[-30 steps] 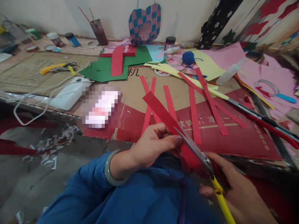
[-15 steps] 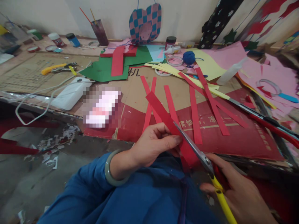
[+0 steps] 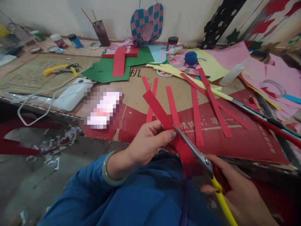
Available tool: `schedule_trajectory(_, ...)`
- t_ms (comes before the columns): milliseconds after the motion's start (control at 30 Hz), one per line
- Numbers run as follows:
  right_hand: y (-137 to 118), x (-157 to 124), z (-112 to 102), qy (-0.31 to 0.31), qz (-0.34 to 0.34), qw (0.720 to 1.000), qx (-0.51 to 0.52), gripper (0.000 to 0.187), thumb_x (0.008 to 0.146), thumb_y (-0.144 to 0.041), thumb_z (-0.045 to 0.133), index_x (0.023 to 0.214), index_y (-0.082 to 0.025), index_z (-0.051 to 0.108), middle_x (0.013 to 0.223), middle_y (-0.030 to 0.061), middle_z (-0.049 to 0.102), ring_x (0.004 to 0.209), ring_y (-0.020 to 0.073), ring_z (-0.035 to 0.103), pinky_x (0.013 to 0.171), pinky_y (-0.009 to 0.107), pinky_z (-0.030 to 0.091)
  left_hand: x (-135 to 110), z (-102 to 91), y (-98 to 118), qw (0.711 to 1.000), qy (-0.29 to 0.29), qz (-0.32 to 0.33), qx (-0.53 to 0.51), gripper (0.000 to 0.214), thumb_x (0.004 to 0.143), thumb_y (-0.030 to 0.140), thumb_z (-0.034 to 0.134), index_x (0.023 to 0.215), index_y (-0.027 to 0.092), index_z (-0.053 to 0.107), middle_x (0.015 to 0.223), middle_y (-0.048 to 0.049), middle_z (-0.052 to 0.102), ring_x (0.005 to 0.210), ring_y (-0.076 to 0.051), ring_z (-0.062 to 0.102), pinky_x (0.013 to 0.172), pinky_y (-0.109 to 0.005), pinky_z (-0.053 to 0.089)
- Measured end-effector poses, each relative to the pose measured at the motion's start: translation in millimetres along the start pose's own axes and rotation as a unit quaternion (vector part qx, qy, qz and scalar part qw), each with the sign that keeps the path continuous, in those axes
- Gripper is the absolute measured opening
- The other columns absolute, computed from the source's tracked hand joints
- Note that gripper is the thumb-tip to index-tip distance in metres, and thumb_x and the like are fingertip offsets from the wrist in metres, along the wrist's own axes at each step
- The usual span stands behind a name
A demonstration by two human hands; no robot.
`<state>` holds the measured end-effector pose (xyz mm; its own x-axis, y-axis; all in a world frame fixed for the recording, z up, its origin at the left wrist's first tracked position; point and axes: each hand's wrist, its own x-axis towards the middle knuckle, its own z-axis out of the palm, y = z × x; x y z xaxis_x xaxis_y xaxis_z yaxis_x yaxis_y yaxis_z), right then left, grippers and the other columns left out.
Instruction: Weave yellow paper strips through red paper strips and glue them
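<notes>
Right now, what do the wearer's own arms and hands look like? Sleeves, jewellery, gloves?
Both hands are bare, with no gloves. The left hand has a thick, smooth, pale grey-green bangle on the wrist, and a blue fabric sleeve covers the forearm behind it. The right hand shows no sleeve; its wrist runs out of frame.

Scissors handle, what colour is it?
Yellow; the handle of the scissors in the right hand shows clearly in the head view.

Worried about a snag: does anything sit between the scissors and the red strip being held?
Nothing visible. The scissors in the right hand meet the red strip; the left hand pinches it, thumb close beside the blade tip.
</notes>
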<state>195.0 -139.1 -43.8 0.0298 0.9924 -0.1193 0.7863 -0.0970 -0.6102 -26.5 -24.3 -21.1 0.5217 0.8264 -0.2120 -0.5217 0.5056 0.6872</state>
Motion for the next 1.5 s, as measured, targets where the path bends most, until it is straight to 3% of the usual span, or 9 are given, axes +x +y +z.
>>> schedule_trajectory(133, 3, -2, 2, 0.040, -0.045, 0.998, -0.028, 0.051, 0.077, -0.054, 0.064, 0.120, -0.028, 0.064, 0.100, 0.0055, 0.076, 0.081, 0.0244, 0.074, 0.060, 0.028, 0.059, -1, 1.8, -1, 1.000, 0.014, 0.006, -0.009, 0.029, 0.067, 0.032, 0.089, 0.078, 0.013, 0.070, 0.066, 0.0018, 0.071, 0.053, -0.008, 0.067, 0.053, -0.016, 0.059)
schedule_trajectory(700, -3, 3, 1, 0.076, -0.067, 0.992, -0.069, 0.049, 0.073, -0.055, 0.065, 0.113, -0.026, 0.065, 0.088, 0.0069, 0.076, 0.070, 0.0270, 0.074, 0.055, 0.033, 0.058, -2, 1.3, -10, 0.997, 0.027, 0.014, 0.070, 0.041, 0.066, 0.047, 0.088, 0.079, 0.013, 0.069, 0.063, 0.0009, 0.067, 0.052, -0.008, 0.062, 0.052, -0.018, 0.054)
schedule_trajectory(867, 9, -1, 3, 0.071, -0.092, 0.988, -0.105, 0.056, 0.072, -0.051, 0.068, 0.122, -0.026, 0.061, 0.093, 0.0068, 0.075, 0.072, 0.0268, 0.073, 0.059, 0.034, 0.059, 0, -2.0, -8, 0.993, 0.051, 0.037, 0.095, 0.043, 0.063, 0.051, 0.088, 0.075, 0.014, 0.070, 0.059, 0.0000, 0.067, 0.049, -0.009, 0.061, 0.048, -0.019, 0.052)
schedule_trajectory(1133, 10, -4, 1, 0.088, -0.100, 0.981, -0.139, 0.058, 0.074, -0.058, 0.065, 0.121, -0.025, 0.059, 0.095, 0.0081, 0.075, 0.071, 0.0268, 0.073, 0.054, 0.035, 0.057, -1, -1.1, -6, 0.995, 0.062, 0.022, 0.069, 0.039, 0.059, 0.042, 0.092, 0.078, 0.014, 0.073, 0.064, 0.0002, 0.070, 0.051, -0.009, 0.063, 0.051, -0.019, 0.054)
schedule_trajectory(1367, 8, -3, 2, 0.059, -0.083, 0.987, -0.128, 0.057, 0.072, -0.055, 0.068, 0.120, -0.026, 0.061, 0.096, 0.0071, 0.075, 0.075, 0.0264, 0.074, 0.057, 0.033, 0.058, -2, -0.2, -6, 0.997, 0.070, 0.022, 0.028, 0.039, 0.056, 0.039, 0.094, 0.073, 0.013, 0.070, 0.064, -0.0001, 0.070, 0.056, -0.012, 0.068, 0.052, -0.019, 0.057)
schedule_trajectory(1500, 6, -2, 2, 0.083, -0.094, 0.983, -0.132, 0.056, 0.075, -0.061, 0.064, 0.117, -0.024, 0.062, 0.093, 0.0080, 0.076, 0.071, 0.0265, 0.073, 0.053, 0.034, 0.057, -2, -1.6, -5, 0.998, 0.058, 0.014, 0.014, 0.034, 0.058, 0.036, 0.093, 0.075, 0.014, 0.073, 0.069, 0.0000, 0.072, 0.059, -0.011, 0.069, 0.054, -0.018, 0.058)
